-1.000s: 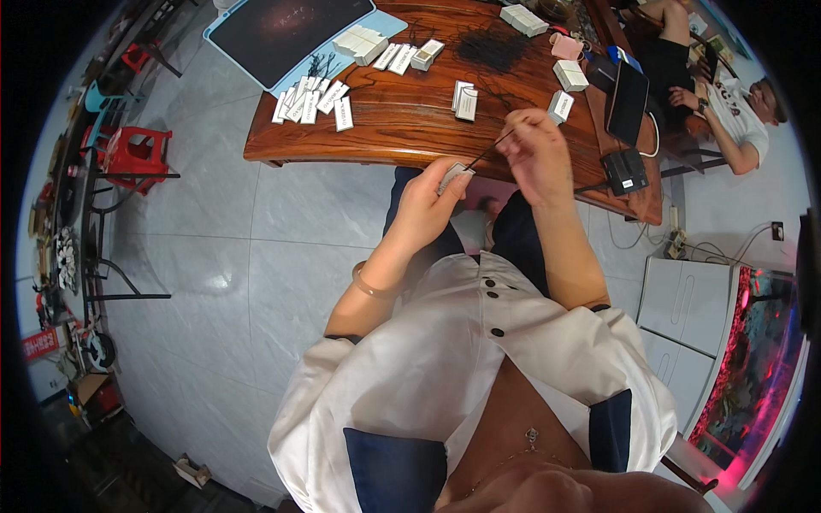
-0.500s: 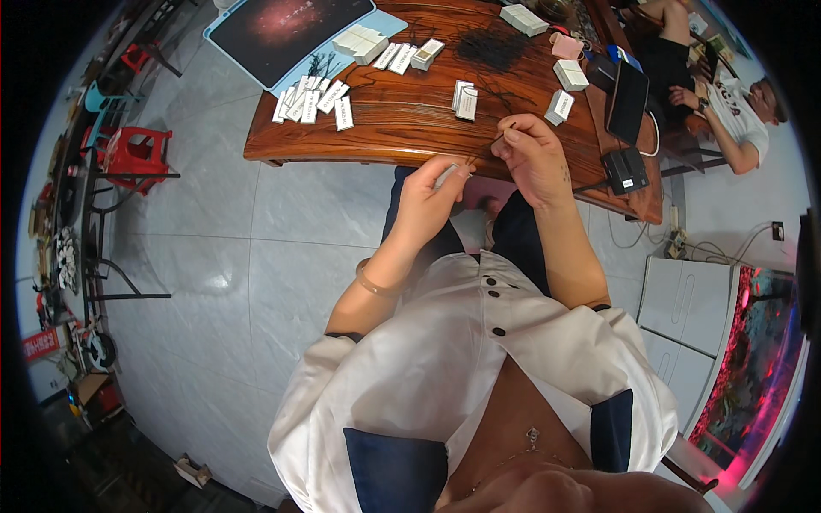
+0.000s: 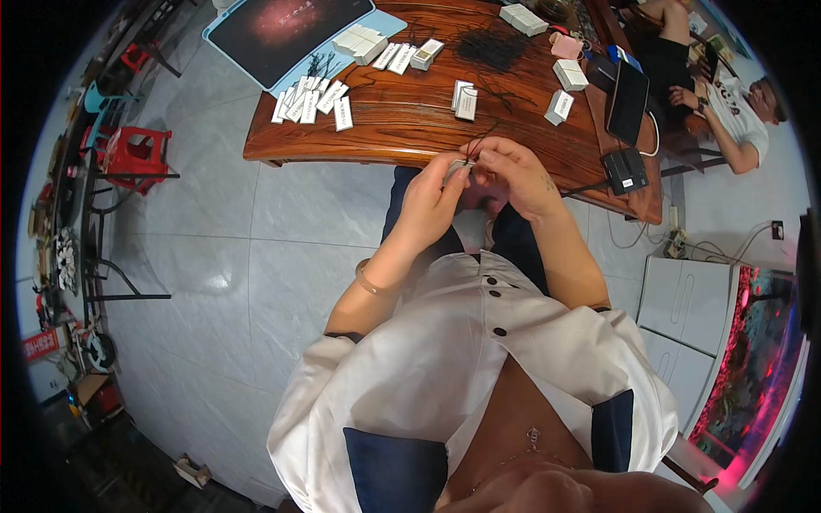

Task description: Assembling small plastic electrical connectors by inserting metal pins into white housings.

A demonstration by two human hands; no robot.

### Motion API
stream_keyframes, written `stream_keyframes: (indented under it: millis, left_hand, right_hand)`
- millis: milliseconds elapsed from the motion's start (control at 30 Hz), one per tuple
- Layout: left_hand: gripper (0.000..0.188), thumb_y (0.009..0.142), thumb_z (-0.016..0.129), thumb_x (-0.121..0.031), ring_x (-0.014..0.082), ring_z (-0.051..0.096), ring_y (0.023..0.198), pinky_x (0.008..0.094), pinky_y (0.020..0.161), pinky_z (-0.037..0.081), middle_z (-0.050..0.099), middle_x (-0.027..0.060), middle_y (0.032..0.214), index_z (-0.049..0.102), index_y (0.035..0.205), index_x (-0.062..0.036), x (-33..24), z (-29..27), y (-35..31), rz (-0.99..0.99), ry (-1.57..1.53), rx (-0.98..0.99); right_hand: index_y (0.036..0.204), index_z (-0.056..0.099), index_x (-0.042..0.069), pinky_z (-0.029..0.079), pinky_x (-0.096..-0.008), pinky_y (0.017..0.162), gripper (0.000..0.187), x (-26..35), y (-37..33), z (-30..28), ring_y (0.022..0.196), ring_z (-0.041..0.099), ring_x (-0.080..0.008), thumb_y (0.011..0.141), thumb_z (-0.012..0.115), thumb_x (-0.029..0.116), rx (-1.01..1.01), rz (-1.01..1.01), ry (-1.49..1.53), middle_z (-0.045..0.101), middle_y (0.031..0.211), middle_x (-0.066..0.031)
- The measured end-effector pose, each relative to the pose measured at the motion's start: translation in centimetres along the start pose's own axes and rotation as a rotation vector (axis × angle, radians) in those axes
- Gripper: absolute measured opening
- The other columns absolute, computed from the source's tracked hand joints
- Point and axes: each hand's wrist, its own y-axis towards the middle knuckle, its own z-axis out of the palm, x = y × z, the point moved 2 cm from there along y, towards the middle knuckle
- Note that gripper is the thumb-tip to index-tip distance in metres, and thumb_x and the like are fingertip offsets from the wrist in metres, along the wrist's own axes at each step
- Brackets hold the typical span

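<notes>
"Where is the small white card (image 3: 457,166) right now?"

"In the left hand (image 3: 434,190), clamped between the thumb and the fingers, just off the near edge of the desk (image 3: 398,120) and above the person's lap. Much of it is covered by the fingers."

"And the right hand (image 3: 515,178)?"

"Right beside the left one, its fingers bent inward at the card's end. A thin black cord (image 3: 486,135) shows there, sticking up past the fingertips toward the desk. Whether those fingers pinch it, I cannot tell; the spot is too small and partly hidden."

"What lies nearest on the desk?"

"A little pile of white cards (image 3: 465,104), just beyond the hands, with a few loose cords next to it. Farther back sits a dark tangle of cords (image 3: 492,47)."

"Anything to the left?"

"An overlapping spread of white tags (image 3: 310,101), with black strands among them, near the corner. Behind those, a thick white stack (image 3: 360,44) rests on the blue border of a dark mat (image 3: 295,26)."

"And on the right?"

"Two white bundles, one at the back (image 3: 570,75) and one closer (image 3: 560,108), then a black screen device (image 3: 627,104) standing tilted."
</notes>
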Motion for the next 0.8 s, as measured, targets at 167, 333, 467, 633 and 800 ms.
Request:
stream_keyframes:
  millis: [167, 333, 467, 633, 800]
  left_hand:
    - [0.015, 0.093, 0.053, -0.011, 0.0270, 0.061, 0.074, 0.0335, 0.067, 0.048, 0.061, 0.0130, 0.081, 0.056, 0.104, -0.0006, -0.2, 0.0, -0.1, 0.069, 0.178, 0.028]
    - [0.015, 0.094, 0.052, -0.011, 0.0296, 0.062, 0.075, 0.0357, 0.067, 0.048, 0.062, 0.0143, 0.082, 0.056, 0.103, -0.0002, 0.6, -0.4, 0.1, -0.004, 0.185, -0.073]
    - [0.015, 0.094, 0.051, -0.010, 0.0346, 0.061, 0.078, 0.0382, 0.068, 0.048, 0.062, 0.0179, 0.085, 0.055, 0.105, 0.0004, 0.1, -0.3, 0.1, -0.004, 0.228, -0.117]
    - [0.015, 0.094, 0.050, -0.009, 0.0366, 0.062, 0.081, 0.0396, 0.069, 0.048, 0.061, 0.0197, 0.088, 0.054, 0.105, 0.0005, 0.3, -0.3, 0.1, 0.104, 0.265, -0.171]
    - [0.013, 0.094, 0.050, -0.008, 0.0336, 0.062, 0.079, 0.0383, 0.067, 0.048, 0.061, 0.0176, 0.086, 0.055, 0.103, 0.0002, 0.2, 0.0, -0.4, 0.114, 0.219, -0.132]
  right_hand:
    - [0.095, 0.065, -0.002, 0.045, -0.0228, 0.068, 0.013, 0.2, -0.2, 0.9, 0.077, 0.053, -0.0106, 0.088, 0.063, 0.009, -0.108, -0.177, -0.143, 0.062, 0.097, -0.0063]
    - [0.087, 0.068, 0.004, 0.045, -0.0268, 0.065, 0.012, 0.9, -1.0, 2.0, 0.079, 0.061, -0.0154, 0.081, 0.070, 0.014, -0.311, -0.718, -0.811, 0.063, 0.092, -0.0060]
    - [0.085, 0.067, 0.006, 0.045, -0.0325, 0.064, 0.014, 0.5, -1.6, 3.3, 0.077, 0.061, -0.0218, 0.074, 0.073, 0.011, -0.294, -0.927, -1.091, 0.062, 0.089, -0.0059]
    - [0.082, 0.063, 0.006, 0.046, -0.0359, 0.067, 0.014, 0.9, -2.4, 4.7, 0.078, 0.060, -0.0252, 0.072, 0.072, 0.009, -0.088, -0.988, -1.173, 0.061, 0.089, -0.0067]
    - [0.086, 0.064, 0.003, 0.047, -0.0336, 0.071, 0.014, 1.6, -3.0, 3.7, 0.081, 0.059, -0.0244, 0.073, 0.070, 0.003, -0.061, -0.904, -0.966, 0.059, 0.090, -0.0107]
